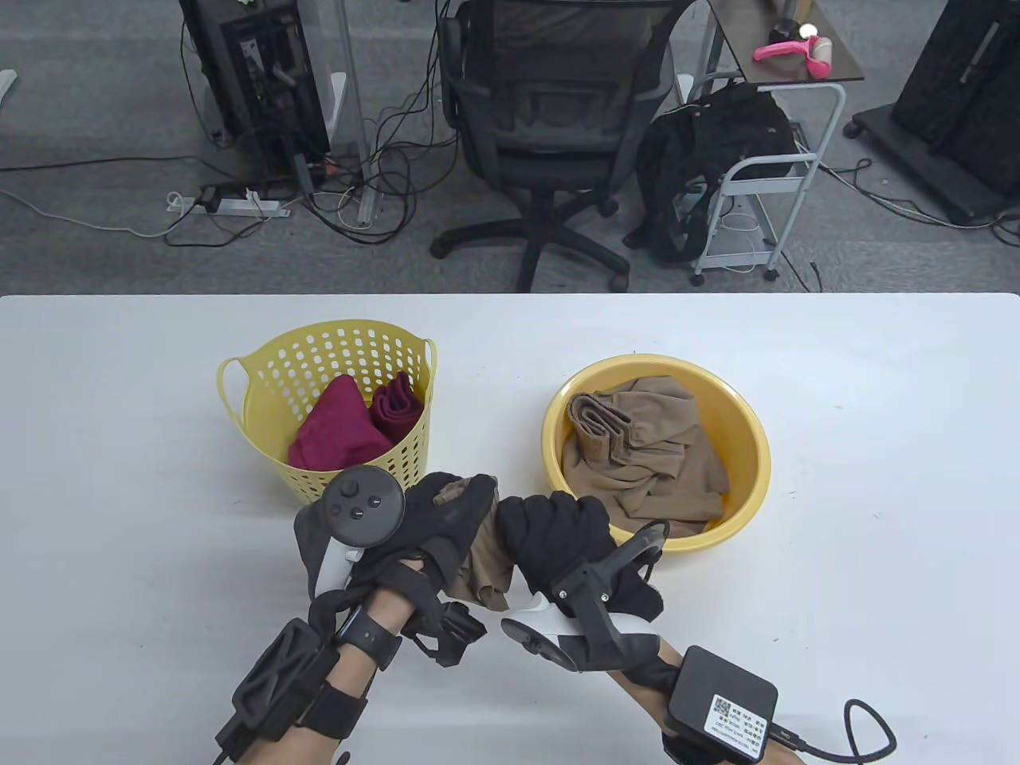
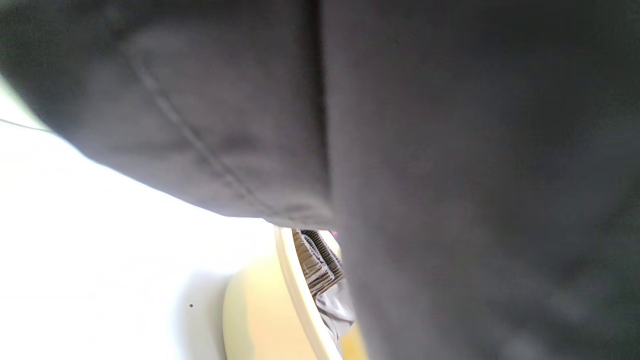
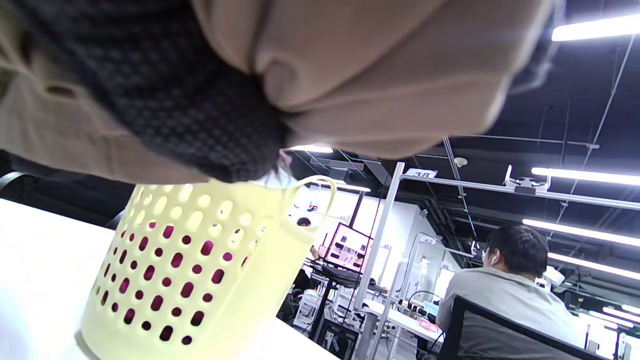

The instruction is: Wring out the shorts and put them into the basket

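Tan shorts (image 1: 480,562) hang bunched between both gloved hands, just above the table in front of the basket and the basin. My left hand (image 1: 446,510) grips their upper end and my right hand (image 1: 550,530) grips them close beside it. In the right wrist view the tan shorts (image 3: 360,65) fill the top, with a dark gloved finger (image 3: 200,115) curled round them. The yellow perforated basket (image 1: 263,402) holds maroon cloth (image 1: 339,434). The left wrist view is mostly dark glove.
A yellow round basin (image 1: 753,478) at the right holds more tan garments (image 1: 645,454); its rim (image 2: 300,300) shows in the left wrist view. An office chair (image 1: 550,135) stands beyond the table's far edge. A person (image 3: 515,295) sits in the background of the right wrist view.
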A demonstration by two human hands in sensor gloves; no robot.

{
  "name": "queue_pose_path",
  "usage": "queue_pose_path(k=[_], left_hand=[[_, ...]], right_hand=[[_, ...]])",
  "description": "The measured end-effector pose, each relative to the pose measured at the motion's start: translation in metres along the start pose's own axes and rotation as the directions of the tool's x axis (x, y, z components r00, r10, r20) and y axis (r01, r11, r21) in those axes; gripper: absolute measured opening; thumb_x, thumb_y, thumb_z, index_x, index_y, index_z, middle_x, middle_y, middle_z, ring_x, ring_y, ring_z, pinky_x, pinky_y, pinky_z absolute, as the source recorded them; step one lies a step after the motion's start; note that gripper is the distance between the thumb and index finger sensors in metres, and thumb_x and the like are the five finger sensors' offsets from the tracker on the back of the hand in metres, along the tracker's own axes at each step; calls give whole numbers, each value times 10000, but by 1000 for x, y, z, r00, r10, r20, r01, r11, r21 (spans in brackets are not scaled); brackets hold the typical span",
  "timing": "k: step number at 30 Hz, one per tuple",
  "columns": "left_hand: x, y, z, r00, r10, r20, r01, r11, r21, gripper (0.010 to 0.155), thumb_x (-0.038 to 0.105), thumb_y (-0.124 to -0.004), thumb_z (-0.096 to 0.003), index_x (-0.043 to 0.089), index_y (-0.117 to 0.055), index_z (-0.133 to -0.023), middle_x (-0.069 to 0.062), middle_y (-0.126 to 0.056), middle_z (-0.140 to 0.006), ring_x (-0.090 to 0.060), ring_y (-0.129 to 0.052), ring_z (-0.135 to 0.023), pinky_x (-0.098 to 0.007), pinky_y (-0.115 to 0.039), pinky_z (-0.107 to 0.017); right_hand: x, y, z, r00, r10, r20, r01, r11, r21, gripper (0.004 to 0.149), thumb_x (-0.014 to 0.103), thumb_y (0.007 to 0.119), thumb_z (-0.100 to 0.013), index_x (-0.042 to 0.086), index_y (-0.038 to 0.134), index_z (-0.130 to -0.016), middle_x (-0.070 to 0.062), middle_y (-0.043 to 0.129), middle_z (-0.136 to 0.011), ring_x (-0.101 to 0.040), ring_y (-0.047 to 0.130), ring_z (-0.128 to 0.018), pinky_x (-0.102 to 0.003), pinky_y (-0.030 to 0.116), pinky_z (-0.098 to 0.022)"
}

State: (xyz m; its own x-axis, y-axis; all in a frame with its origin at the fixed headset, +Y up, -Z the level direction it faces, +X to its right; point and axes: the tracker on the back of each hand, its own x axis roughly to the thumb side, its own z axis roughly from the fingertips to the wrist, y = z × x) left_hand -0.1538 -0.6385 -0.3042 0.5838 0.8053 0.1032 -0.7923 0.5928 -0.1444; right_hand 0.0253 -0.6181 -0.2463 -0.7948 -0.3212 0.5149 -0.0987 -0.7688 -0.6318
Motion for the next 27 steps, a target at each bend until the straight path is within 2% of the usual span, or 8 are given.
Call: queue_pose_path(k=[27], left_hand=[[1, 1, -1, 1000, -1, 21, 1, 1000, -2, 696, 607, -699, -615, -33, -753, -881, -228, -1003, -546, -298, -1083, -270, -478, -910, -233]], right_hand=[[-3, -1, -1, 1000, -15, -2, 14, 1000, -4, 667, 375, 1041, -374, 91, 686, -861, -25, 881, -666, -167, 941, -423, -345, 851, -346]])
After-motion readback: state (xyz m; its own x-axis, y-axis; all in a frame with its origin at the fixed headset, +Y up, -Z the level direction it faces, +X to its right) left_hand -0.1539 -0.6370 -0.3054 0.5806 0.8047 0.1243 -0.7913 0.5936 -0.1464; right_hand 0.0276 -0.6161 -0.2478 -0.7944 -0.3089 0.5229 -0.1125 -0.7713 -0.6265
